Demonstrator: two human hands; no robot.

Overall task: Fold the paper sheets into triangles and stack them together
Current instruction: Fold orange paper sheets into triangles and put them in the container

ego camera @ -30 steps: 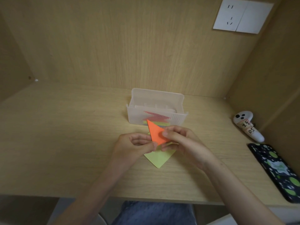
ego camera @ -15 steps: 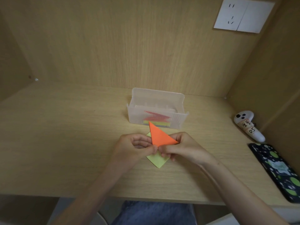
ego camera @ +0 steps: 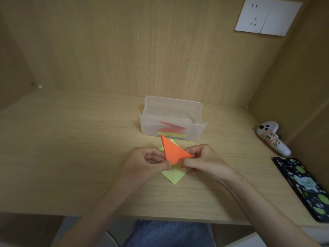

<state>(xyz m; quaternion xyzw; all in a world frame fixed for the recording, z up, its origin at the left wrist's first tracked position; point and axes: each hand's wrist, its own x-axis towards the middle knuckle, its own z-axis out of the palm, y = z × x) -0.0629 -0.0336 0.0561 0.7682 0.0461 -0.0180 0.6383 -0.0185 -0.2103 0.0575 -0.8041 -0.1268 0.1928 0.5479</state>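
Note:
An orange paper triangle point(ego camera: 173, 151) is held just above the desk, one tip pointing up and away. My left hand point(ego camera: 147, 162) pinches its lower left edge and my right hand point(ego camera: 203, 160) pinches its right corner. Under both hands a yellow-green folded sheet point(ego camera: 174, 176) lies flat on the desk, mostly hidden. Behind them stands a translucent plastic box point(ego camera: 171, 120) with red, orange and yellow sheets showing through its front wall.
A white game controller point(ego camera: 272, 138) lies at the right by the side wall. A dark phone with green spots point(ego camera: 306, 186) lies near the desk's right front edge. Wooden walls close the back and sides; a white wall socket point(ego camera: 268, 16) sits high right.
The orange triangle has swung so its right corner points further right, and my right hand has slid along to that corner. My left hand has stayed where it was.

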